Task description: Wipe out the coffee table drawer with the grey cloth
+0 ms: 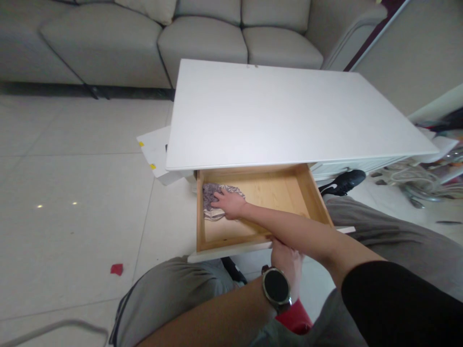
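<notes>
Inside the pulled-out wooden drawer [275, 193], my right hand [231, 203] grips a crumpled patterned cloth [211, 195] and presses it against the left end, its fingers partly spread over the fabric. Under my right forearm, my left hand [287, 262], with a watch [277, 285] on the wrist, is closed on the white drawer front [235, 251]. Some of its fingers are hidden behind the forearm and the panel. Something red [294, 318] shows just below the left wrist; I cannot make out what it is.
The white table [289, 115] holding the drawer stands before a grey sofa [202, 43]. A white panel with yellow marks [155, 152] sticks out at its left. A red scrap [116, 269] lies on the tiled floor [72, 207]. Coiled cables [415, 178] are at the right.
</notes>
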{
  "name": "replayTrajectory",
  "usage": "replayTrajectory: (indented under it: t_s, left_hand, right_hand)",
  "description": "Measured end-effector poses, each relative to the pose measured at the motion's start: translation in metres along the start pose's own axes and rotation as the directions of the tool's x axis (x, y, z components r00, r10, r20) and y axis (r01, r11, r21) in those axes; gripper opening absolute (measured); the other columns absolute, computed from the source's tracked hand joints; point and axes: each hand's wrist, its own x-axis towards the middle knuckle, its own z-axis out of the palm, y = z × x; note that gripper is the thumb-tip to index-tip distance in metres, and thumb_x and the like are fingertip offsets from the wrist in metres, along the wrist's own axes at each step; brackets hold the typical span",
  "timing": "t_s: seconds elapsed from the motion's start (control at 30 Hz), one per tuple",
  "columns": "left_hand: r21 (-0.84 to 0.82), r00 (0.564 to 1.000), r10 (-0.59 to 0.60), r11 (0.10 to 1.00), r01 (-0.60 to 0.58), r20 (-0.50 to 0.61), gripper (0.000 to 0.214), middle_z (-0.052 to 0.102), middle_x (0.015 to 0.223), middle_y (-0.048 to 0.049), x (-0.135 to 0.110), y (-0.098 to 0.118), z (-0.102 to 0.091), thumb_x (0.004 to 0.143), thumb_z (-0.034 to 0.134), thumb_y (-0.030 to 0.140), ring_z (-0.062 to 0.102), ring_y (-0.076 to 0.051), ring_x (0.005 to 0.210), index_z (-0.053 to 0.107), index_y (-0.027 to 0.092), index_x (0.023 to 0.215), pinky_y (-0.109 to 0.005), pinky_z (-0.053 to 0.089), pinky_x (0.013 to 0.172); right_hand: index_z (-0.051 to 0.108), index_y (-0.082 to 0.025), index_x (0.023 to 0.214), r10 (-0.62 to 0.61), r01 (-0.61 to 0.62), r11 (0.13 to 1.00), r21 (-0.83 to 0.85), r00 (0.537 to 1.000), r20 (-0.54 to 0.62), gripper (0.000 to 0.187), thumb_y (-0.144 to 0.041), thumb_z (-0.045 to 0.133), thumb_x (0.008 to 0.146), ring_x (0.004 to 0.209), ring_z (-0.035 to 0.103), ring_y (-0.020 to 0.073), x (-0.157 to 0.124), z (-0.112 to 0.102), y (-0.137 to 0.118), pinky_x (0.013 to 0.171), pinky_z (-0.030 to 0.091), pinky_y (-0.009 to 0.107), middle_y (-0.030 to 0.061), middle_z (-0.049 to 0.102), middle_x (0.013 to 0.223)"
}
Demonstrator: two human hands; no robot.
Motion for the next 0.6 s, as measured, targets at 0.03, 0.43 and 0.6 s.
replayTrajectory:
  t_s: [0.03,0.43,0.6]
  left_hand:
    - [0.015,0.999,0.023,1.0,-0.023,0.028,0.037,0.075,0.111,-0.0113,-0.002,-0.003,-0.004,0.097,0.055,0.018,0.064,-0.035,0.11,0.074,0.027,0.127,-0.058,0.052,0.092]
    - [0.187,0.996,0.042,0.981,-0.056,0.079,0.061,0.057,0.138,-0.008,-0.011,-0.005,-0.015,0.101,0.034,0.018,0.057,-0.03,0.111,0.042,0.047,0.154,-0.05,0.049,0.088]
    - [0.183,0.996,0.048,0.981,-0.06,0.07,0.059,0.056,0.137,-0.0085,-0.012,-0.007,-0.014,0.102,0.034,0.021,0.056,-0.029,0.109,0.043,0.047,0.153,-0.05,0.048,0.089]
  right_hand:
    - [0.053,-0.031,0.142,0.037,-0.037,0.999,-0.003,0.999,0.003,0.059,-0.024,0.066,0.085,0.135,0.04,0.0389,-0.009,0.0,0.012,0.083,0.056,0.041,0.0125,0.043,0.15]
    - [0.049,-0.032,0.153,0.584,-0.581,0.803,-0.131,0.811,-0.016,0.073,-0.018,0.06,0.082,0.132,0.04,0.0405,-0.18,0.028,0.159,0.092,0.048,0.05,0.0179,0.041,0.156]
    - [0.056,-0.024,0.142,0.661,-0.664,0.74,-0.105,0.747,-0.066,0.059,-0.019,0.057,0.084,0.125,0.046,0.0378,-0.184,0.034,0.147,0.088,0.049,0.045,0.0204,0.052,0.143]
